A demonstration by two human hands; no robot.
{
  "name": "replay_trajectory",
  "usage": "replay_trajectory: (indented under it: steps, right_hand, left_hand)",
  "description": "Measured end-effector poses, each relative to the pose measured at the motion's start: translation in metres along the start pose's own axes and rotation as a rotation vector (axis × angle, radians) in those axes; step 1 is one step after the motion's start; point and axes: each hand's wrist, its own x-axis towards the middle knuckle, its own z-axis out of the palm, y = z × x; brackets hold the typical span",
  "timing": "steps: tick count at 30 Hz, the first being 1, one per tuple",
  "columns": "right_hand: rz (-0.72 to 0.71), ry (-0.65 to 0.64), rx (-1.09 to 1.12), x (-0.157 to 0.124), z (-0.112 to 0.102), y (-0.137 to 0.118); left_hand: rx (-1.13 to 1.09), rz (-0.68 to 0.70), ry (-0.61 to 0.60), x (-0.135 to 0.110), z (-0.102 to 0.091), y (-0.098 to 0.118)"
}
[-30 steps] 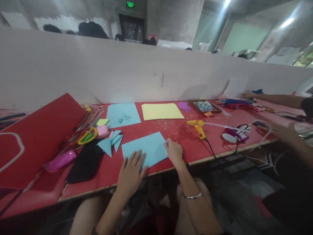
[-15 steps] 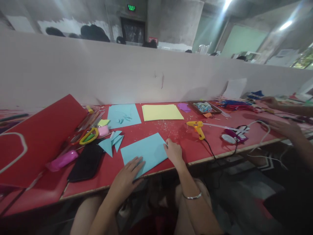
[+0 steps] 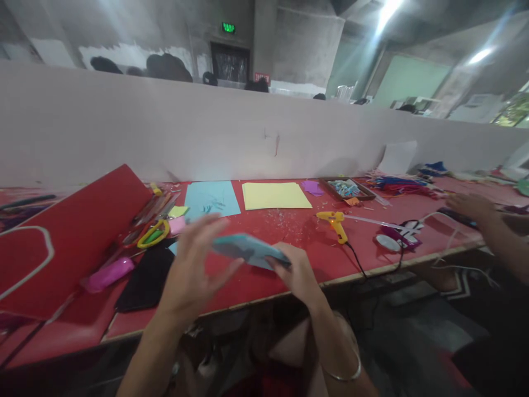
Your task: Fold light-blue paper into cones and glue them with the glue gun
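Note:
A light blue paper sheet point(image 3: 243, 248) is lifted off the red table point(image 3: 289, 231) and seen nearly edge-on. My right hand point(image 3: 295, 270) pinches its right edge. My left hand point(image 3: 194, 270) is raised at the sheet's left end with fingers spread, blurred by motion; whether it touches the paper I cannot tell.
On the table lie a second blue sheet point(image 3: 211, 198), a yellow sheet point(image 3: 275, 196), yellow-handled scissors point(image 3: 151, 234), a black pouch point(image 3: 144, 273), a pink case point(image 3: 108, 274), a yellow glue gun point(image 3: 335, 221) with cord, and a tray of scraps point(image 3: 347, 188). Another person's hand point(image 3: 471, 207) reaches in at right.
The blue sheet lay flat under both hands before; now it is lifted off the table. My left hand has risen from the paper, and my right hand holds its edge.

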Motion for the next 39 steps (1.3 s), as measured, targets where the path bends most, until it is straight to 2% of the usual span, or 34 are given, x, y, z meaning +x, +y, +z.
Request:
replay_trajectory:
  steps: [2, 3, 5, 7, 9, 11, 14, 19, 24, 27, 33, 36, 39]
  right_hand:
    - [0.142, 0.093, 0.22, 0.005, -0.005, 0.001]
    - [0.199, 0.127, 0.35, 0.007, -0.006, 0.001]
    - [0.279, 0.154, 0.597, 0.008, -0.005, 0.002]
    - [0.329, 0.146, 0.771, 0.008, -0.001, 0.003]
    - [0.357, 0.141, 0.854, 0.005, 0.004, 0.004]
    - [0.372, 0.138, 0.877, 0.003, 0.007, 0.005]
    - [0.38, 0.118, 0.873, 0.0, 0.008, 0.005]
    - [0.325, 0.155, 0.777, 0.002, 0.007, 0.001]
    - [0.365, 0.286, 0.58, 0.005, 0.006, -0.007]
    - [0.361, 0.327, 0.542, 0.004, 0.006, -0.009]
    - [0.369, 0.336, 0.611, 0.003, 0.007, -0.007]
    - [0.377, 0.32, 0.638, 0.002, 0.007, -0.007]
    - [0.385, 0.303, 0.641, 0.001, 0.008, -0.005]
  left_hand:
    - [-0.07, -0.223, 0.127, 0.004, -0.001, -0.004]
    - [-0.145, -0.338, 0.12, 0.004, 0.0, -0.007]
    - [-0.362, -0.528, 0.017, 0.002, 0.004, -0.011]
    - [-0.596, -0.68, -0.144, 0.0, 0.008, -0.011]
    - [-0.739, -0.814, -0.256, 0.0, 0.009, -0.006]
    - [-0.763, -0.902, -0.292, 0.001, 0.008, -0.001]
    - [-0.672, -0.898, -0.303, 0.002, 0.005, 0.002]
    - [-0.472, -0.83, -0.235, 0.001, 0.01, 0.002]
    - [-0.455, -0.837, -0.236, 0.001, 0.014, 0.009]
    - [-0.435, -0.845, -0.215, 0.0, 0.014, 0.011]
    - [-0.493, -0.831, -0.171, -0.001, 0.018, 0.012]
    - [-0.59, -0.867, -0.247, -0.001, 0.019, 0.012]
    - [-0.573, -0.91, -0.287, -0.002, 0.019, 0.011]
